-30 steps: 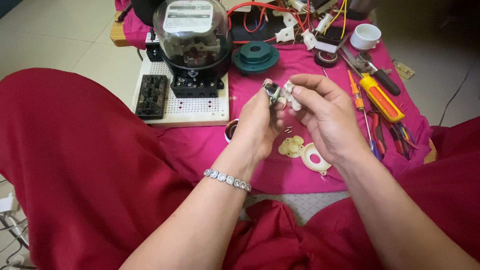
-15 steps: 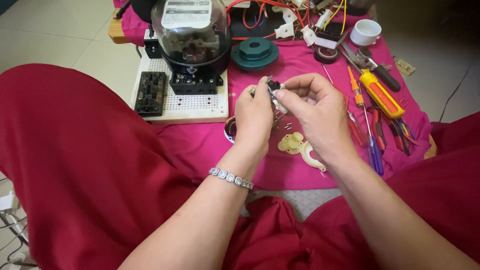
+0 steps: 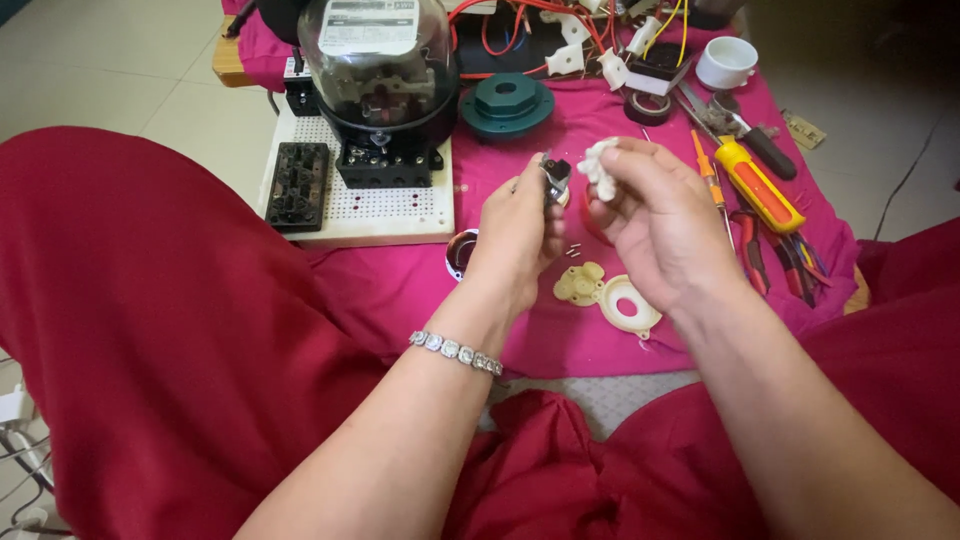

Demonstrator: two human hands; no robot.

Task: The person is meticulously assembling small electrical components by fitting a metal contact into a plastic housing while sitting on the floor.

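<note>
While the left hand [image 3: 522,228] pinches a small dark metal part [image 3: 555,178] in closed fingertips, the right hand [image 3: 660,225] grips a small white plastic piece [image 3: 598,168] just beside it, both raised above the middle of the pink cloth [image 3: 400,290]. Cream discs [image 3: 608,296] lie beneath, near the cloth's front edge.

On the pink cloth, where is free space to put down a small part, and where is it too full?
Bare patches of the pink cloth: between the white perforated board and the cream discs, and the near edge below those discs. It is crowded at the right, by the yellow screwdriver and pliers, and along the far edge among the wires.
</note>
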